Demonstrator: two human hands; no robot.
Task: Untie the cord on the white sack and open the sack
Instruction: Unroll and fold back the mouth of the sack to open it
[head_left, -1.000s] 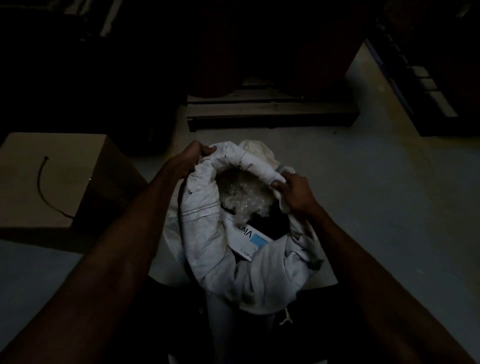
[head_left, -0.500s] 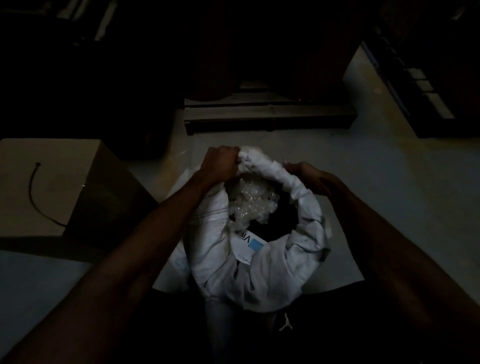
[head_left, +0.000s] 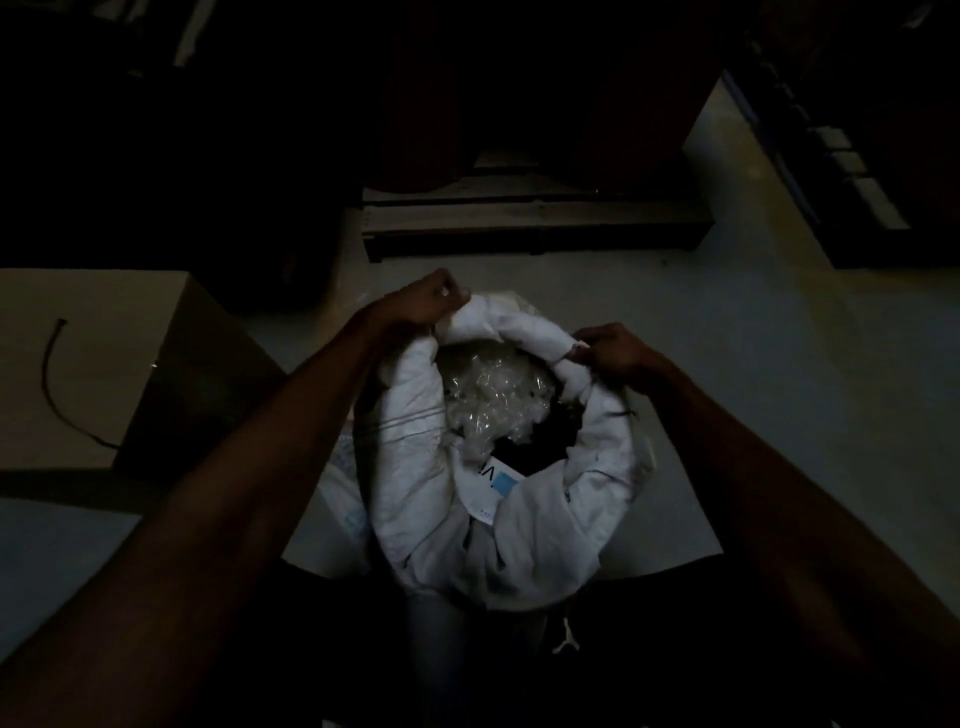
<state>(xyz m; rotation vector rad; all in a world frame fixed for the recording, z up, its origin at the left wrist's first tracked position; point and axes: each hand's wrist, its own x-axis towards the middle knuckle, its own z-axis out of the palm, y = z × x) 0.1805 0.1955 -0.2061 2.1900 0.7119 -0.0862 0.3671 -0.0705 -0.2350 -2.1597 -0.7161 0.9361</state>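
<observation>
The left hand is closed in a fist on the rolled rim of the white sack at its far left side, and the right hand pinches the same rolled rim at the far right, the two hands well apart with the mouth stretched between them. The sack stands on the floor just in front of the person, between the forearms. Its mouth gapes wide: crumpled clear plastic shows inside, and a white box with a blue patch leans against the near inner wall. No cord can be seen around the neck, so I judge the untying done and the opening nearly finished; what may remain is rolling the rim down evenly, since the near side sits in thick, bunched folds.

To the left, a cardboard box stands near the sack with a thin dark cord lying on its top; whether that is the sack's own cord I cannot tell. A wooden pallet lies beyond, toward the far side of the floor, well apart. Nothing blocks the hands; the dim light hides finer detail
</observation>
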